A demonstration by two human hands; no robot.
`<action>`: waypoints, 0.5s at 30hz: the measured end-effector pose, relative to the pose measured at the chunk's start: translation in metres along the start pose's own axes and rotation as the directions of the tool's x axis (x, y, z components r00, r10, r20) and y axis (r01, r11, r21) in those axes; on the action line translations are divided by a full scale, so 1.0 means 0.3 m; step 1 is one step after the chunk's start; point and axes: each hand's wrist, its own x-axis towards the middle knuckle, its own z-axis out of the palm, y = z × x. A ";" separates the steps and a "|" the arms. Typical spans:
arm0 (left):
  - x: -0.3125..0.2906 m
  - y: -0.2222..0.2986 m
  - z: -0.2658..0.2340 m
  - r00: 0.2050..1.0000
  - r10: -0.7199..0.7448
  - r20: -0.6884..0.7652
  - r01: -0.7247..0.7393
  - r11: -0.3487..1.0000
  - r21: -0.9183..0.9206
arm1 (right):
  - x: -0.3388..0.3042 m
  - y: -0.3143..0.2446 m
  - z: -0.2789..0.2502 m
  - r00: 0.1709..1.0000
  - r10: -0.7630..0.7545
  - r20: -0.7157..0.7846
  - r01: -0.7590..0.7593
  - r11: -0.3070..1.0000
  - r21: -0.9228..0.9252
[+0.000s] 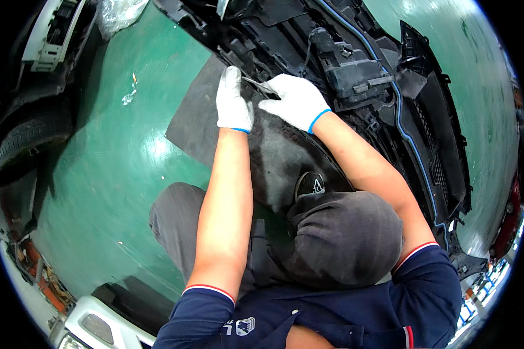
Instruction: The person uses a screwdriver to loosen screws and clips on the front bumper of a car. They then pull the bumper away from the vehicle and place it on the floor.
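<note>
A black plastic car bumper (285, 41) lies in front of me, with a blue tube (399, 110) along it. Both of my hands wear white knit gloves with blue cuffs. My right hand (297, 102) is closed around a slim grey metal tool (257, 85), whose thin end reaches left to the bumper's near edge. My left hand (234, 102) is closed at that edge, by the tool's end; its fingertips and what they pinch are hidden. A black box-shaped part (355, 75) sits on the bumper, right of my right hand.
A dark mat (195, 116) lies under the bumper's near side on the green floor (116, 174). At the left stands a vehicle part with a tyre (34, 136). Clear plastic wrap (121, 14) lies at the top left. A white car part with a lamp (96, 326) is behind me on the left.
</note>
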 end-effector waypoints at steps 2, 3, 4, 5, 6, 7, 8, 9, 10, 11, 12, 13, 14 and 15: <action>0.004 -0.006 -0.004 0.995 0.060 0.074 -0.062 0.998 0.026 | -0.007 0.008 0.008 1.000 -0.003 -0.008 0.003 1.000 0.012; 0.004 -0.008 -0.002 0.990 0.116 0.080 -0.123 0.989 0.084 | -0.011 0.013 0.011 0.999 -0.027 -0.024 0.027 1.000 -0.014; 0.005 -0.007 0.001 0.991 0.134 0.025 -0.136 0.973 0.189 | -0.015 0.016 0.014 0.996 -0.065 -0.055 0.065 0.998 -0.010; -0.005 -0.013 0.007 0.987 0.114 0.115 -0.116 0.993 0.006 | -0.020 0.017 0.018 0.996 -0.068 -0.061 0.066 0.998 -0.020; -0.012 -0.014 0.012 0.991 0.111 0.071 -0.115 0.992 0.049 | -0.023 0.017 0.020 0.995 -0.064 -0.072 0.062 0.998 -0.027; -0.016 -0.008 0.015 0.989 0.124 0.076 -0.133 0.984 0.115 | -0.026 0.015 0.021 0.991 -0.080 -0.103 0.079 0.997 -0.008; -0.018 -0.001 0.019 0.987 0.138 0.084 -0.151 0.972 0.178 | -0.028 0.011 0.022 0.991 -0.082 -0.105 0.081 0.997 -0.016; -0.017 0.006 0.025 0.984 0.158 0.076 -0.170 0.969 0.181 | -0.029 0.006 0.021 0.991 -0.085 -0.107 0.083 0.996 -0.026; -0.016 0.014 0.031 0.982 0.178 0.067 -0.188 0.965 0.183 | -0.031 0.001 0.020 0.990 -0.089 -0.106 0.085 0.996 -0.040; -0.015 0.021 0.037 0.985 0.169 0.033 -0.172 0.965 0.197 | -0.031 -0.005 0.019 0.990 -0.081 -0.117 0.078 0.996 -0.031; -0.018 0.026 0.041 0.971 0.234 0.049 -0.239 0.944 0.230 | -0.034 -0.011 0.018 0.990 -0.070 -0.125 0.067 0.997 -0.023; -0.023 0.029 0.045 0.963 0.265 0.043 -0.266 0.924 0.275 | -0.037 -0.015 0.018 0.990 -0.055 -0.131 0.053 0.998 -0.016; -0.029 0.030 0.049 0.955 0.294 0.029 -0.287 0.898 0.334 | -0.040 -0.019 0.019 0.990 -0.054 -0.131 0.053 0.999 -0.014; -0.034 0.029 0.054 0.945 0.324 0.039 -0.318 0.888 0.331 | -0.041 -0.021 0.019 0.990 -0.055 -0.133 0.054 0.998 -0.012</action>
